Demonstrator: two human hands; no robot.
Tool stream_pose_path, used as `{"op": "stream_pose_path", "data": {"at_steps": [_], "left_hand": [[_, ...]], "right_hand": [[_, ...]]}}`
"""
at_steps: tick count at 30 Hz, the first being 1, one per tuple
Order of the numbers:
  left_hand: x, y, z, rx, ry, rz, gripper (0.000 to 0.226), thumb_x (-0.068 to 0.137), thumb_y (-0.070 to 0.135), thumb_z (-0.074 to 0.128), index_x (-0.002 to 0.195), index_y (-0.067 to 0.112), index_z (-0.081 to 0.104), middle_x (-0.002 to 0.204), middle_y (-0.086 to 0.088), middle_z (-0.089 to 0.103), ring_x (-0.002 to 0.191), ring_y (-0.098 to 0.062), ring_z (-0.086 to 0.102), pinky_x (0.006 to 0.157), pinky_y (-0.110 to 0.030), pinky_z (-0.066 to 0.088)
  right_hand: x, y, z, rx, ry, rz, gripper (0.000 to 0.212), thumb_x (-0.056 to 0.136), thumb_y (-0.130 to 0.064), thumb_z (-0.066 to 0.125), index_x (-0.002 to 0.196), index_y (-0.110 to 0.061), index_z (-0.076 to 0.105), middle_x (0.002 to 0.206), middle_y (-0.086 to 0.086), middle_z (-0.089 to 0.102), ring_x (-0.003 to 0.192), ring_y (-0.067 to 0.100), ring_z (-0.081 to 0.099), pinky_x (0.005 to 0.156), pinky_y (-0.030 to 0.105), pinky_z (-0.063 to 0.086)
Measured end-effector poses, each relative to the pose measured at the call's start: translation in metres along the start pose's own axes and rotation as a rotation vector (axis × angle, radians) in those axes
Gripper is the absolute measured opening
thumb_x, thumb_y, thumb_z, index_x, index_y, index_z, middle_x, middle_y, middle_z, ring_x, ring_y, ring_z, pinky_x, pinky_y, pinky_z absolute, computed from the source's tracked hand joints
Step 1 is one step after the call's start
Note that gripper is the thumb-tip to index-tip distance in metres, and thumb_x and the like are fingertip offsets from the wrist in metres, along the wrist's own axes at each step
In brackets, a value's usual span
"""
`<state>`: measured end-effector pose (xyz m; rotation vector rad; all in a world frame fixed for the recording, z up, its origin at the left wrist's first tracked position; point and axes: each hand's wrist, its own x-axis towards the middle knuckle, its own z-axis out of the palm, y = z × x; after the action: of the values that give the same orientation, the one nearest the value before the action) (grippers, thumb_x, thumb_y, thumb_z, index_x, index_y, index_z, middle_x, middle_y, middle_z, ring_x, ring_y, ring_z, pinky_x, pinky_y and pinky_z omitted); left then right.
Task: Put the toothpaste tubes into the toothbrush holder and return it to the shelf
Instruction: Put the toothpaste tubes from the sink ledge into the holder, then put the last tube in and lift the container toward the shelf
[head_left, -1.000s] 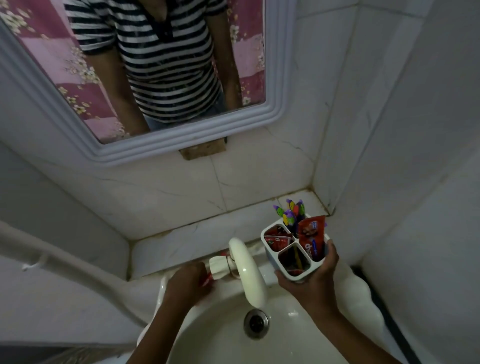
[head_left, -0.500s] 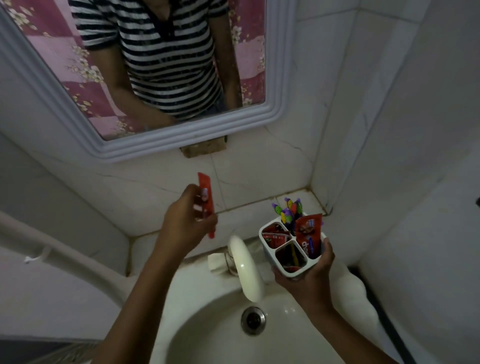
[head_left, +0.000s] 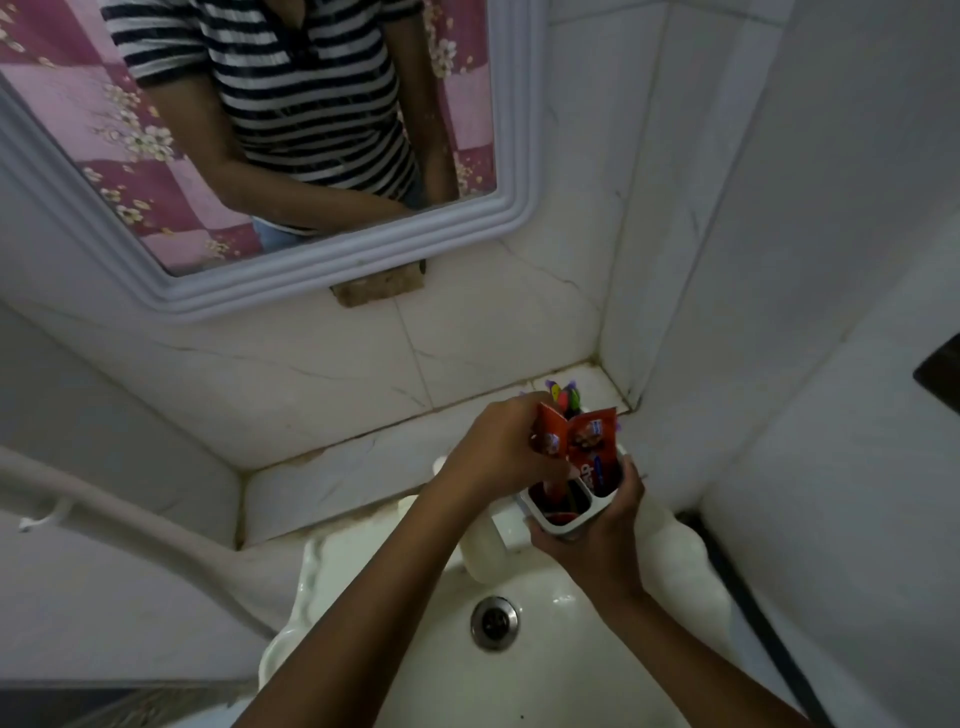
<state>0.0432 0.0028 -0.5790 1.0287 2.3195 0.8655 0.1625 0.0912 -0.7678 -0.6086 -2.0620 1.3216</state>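
Now R hand (head_left: 597, 535) grips toothbrush holder (head_left: 571, 512) from below, over sink (head_left: 545, 670) back edge; L hand (head_left: 498, 447) pinches red toothpaste tube (head_left: 551, 434) w/ its lower end in holder's top.

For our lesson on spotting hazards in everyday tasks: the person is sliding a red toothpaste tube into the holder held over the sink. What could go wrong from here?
1. The toothbrush holder is held from below by the right hand alone, over the sink; a push from the left hand might tip it.
2. The toothpaste tube meets a crowded holder and another tube, so it may snag or sit loose.
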Motion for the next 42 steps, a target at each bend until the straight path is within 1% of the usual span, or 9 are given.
{"op": "stream_pose_path", "data": {"at_steps": [6, 10, 13, 16, 22, 28, 33, 38, 42], "left_hand": [[-0.002, -0.005, 0.002, -0.019, -0.058, -0.008, 0.027, 0.068, 0.030, 0.084, 0.083, 0.028, 0.063, 0.085, 0.008, 0.069, 0.081, -0.012, 0.068, 0.076, -0.036, 0.060], [-0.013, -0.009, -0.003, -0.127, 0.208, -0.048, 0.020, 0.076, 0.039, 0.077, 0.089, 0.031, 0.065, 0.091, 0.013, 0.069, 0.085, -0.006, 0.069, 0.073, -0.033, 0.059], [-0.024, -0.022, -0.014, -0.132, 0.327, -0.178, 0.045, 0.081, 0.049, 0.070, 0.119, 0.026, 0.062, 0.122, 0.007, 0.065, 0.108, -0.013, 0.063, 0.085, -0.031, 0.052], [-0.033, -0.019, -0.032, -0.220, 0.185, -0.277, 0.070, 0.082, 0.063, 0.058, 0.138, 0.022, 0.051, 0.136, 0.001, 0.059, 0.124, -0.019, 0.056, 0.104, -0.038, 0.046], [-0.050, 0.046, -0.087, -0.375, 0.285, 0.016, 0.030, 0.081, 0.062, 0.052, 0.108, 0.052, 0.061, 0.098, 0.038, 0.064, 0.099, 0.024, 0.058, 0.069, 0.006, 0.044], [-0.078, 0.152, -0.205, -0.374, 0.441, 0.415, 0.037, 0.083, 0.044, 0.061, 0.119, 0.037, 0.067, 0.112, 0.029, 0.071, 0.108, 0.010, 0.064, 0.081, -0.007, 0.052], [-0.117, 0.241, -0.297, -0.098, 0.691, 0.655, 0.060, 0.076, 0.051, 0.062, 0.132, 0.030, 0.058, 0.128, 0.019, 0.064, 0.120, -0.001, 0.060, 0.097, -0.024, 0.053], [-0.154, 0.315, -0.382, 0.813, 1.248, 0.604, 0.076, 0.082, 0.068, 0.046, 0.148, 0.032, 0.034, 0.156, 0.008, 0.037, 0.142, -0.014, 0.036, 0.109, -0.033, 0.031], [-0.155, 0.347, -0.432, 1.089, 1.358, 0.466, 0.080, 0.088, 0.061, 0.045, 0.153, 0.020, 0.023, 0.164, 0.000, 0.022, 0.152, -0.019, 0.018, 0.122, -0.043, 0.021]], "right_hand": [[0.002, 0.000, 0.001, -0.028, 0.009, -0.024, 0.135, 0.056, -0.052, 0.095, 0.156, -0.048, 0.005, 0.148, -0.019, 0.031, 0.133, 0.014, 0.052, 0.105, 0.035, 0.057], [0.004, -0.005, -0.007, 0.001, -0.018, -0.026, 0.136, 0.053, -0.035, 0.101, 0.155, -0.043, 0.012, 0.153, -0.005, 0.035, 0.139, 0.018, 0.051, 0.106, 0.042, 0.058], [0.009, -0.021, -0.017, 0.060, -0.005, -0.075, 0.133, 0.052, -0.030, 0.103, 0.154, -0.047, 0.019, 0.148, -0.025, 0.034, 0.140, 0.005, 0.047, 0.108, 0.028, 0.055], [0.025, -0.055, -0.025, 0.131, 0.023, -0.089, 0.132, 0.052, -0.018, 0.105, 0.156, -0.029, 0.024, 0.147, -0.007, 0.039, 0.139, 0.012, 0.049, 0.108, 0.031, 0.054], [0.088, -0.175, -0.048, 0.305, 0.136, -0.243, 0.136, 0.046, -0.025, 0.105, 0.157, -0.020, 0.028, 0.152, -0.009, 0.043, 0.140, -0.005, 0.047, 0.111, 0.021, 0.048], [0.163, -0.340, -0.099, 0.457, 0.242, -0.520, 0.142, 0.040, -0.040, 0.107, 0.152, -0.053, 0.020, 0.146, -0.047, 0.036, 0.138, -0.017, 0.042, 0.112, 0.024, 0.047], [0.207, -0.485, -0.156, 0.540, 0.309, -0.669, 0.143, 0.047, -0.039, 0.100, 0.165, -0.035, 0.019, 0.154, -0.013, 0.048, 0.136, 0.007, 0.055, 0.107, 0.035, 0.053], [0.233, -0.609, -0.221, 0.524, 0.358, -0.780, 0.143, 0.055, -0.038, 0.098, 0.167, -0.035, 0.009, 0.155, -0.005, 0.050, 0.134, 0.018, 0.058, 0.111, 0.046, 0.052], [0.249, -0.689, -0.255, 0.514, 0.383, -0.767, 0.148, 0.048, -0.048, 0.092, 0.167, -0.032, 0.006, 0.155, 0.003, 0.049, 0.137, 0.025, 0.056, 0.112, 0.051, 0.052]]}}
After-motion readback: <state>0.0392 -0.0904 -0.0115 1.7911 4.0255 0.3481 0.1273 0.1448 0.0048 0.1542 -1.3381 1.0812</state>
